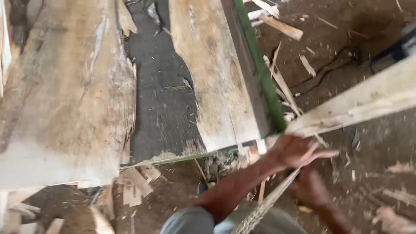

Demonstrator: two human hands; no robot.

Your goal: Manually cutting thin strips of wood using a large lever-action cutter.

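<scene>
While big slabs lie flat on dark table, long pale plank slants in from right, near end just by left hand. Left fingers half spread over thin splintered strip; right hand closed low on it, blurred. Strip looks peeled loose, not dropped; chips litter floor.

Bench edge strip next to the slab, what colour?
Green; the edge strip shows clearest in the head view, beside the wooden slab.
</scene>
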